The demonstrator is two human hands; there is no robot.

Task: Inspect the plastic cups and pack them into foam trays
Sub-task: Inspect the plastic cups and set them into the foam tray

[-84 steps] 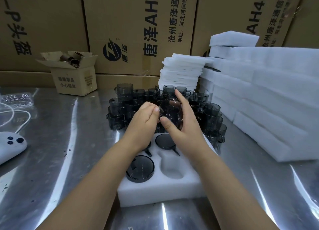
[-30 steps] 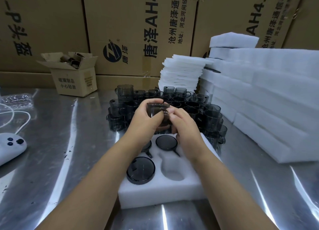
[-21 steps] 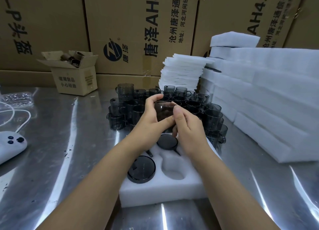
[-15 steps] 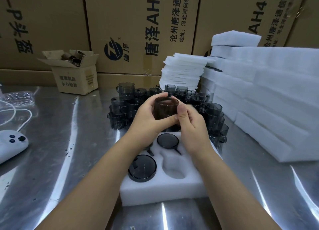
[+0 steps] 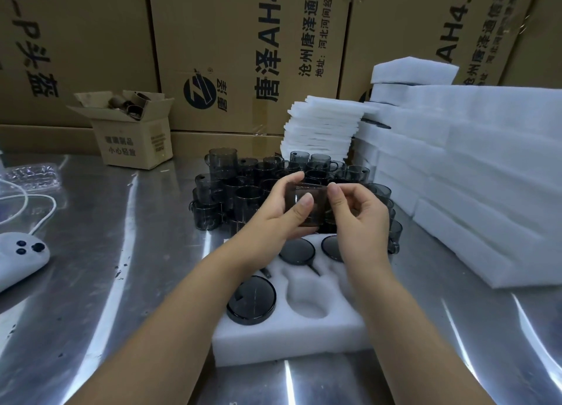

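Observation:
My left hand [image 5: 275,214] and my right hand [image 5: 357,219] together hold one dark smoky plastic cup [image 5: 316,205] above the far end of a white foam tray [image 5: 289,337]. The left thumb lies across the cup's near wall; the right fingers pinch its right side. In the tray sit three cups bottom-up: one at the near left [image 5: 251,301], and two at the far end [image 5: 297,251], the right one partly under my wrist. One near pocket [image 5: 307,298] is empty. A cluster of loose dark cups [image 5: 225,188] stands behind the tray.
Stacks of white foam blocks [image 5: 474,173] fill the right side; a pile of thin foam sheets [image 5: 322,128] stands behind the cups. A small open cardboard box [image 5: 133,137] sits far left. A white device with a cable [image 5: 18,257] lies at the left edge. Large cartons wall the back.
The cup has been turned between my hands from mouth-up to lying more on its side. The right fingers shifted from the cup's front to its right side. The tray's cups stayed put.

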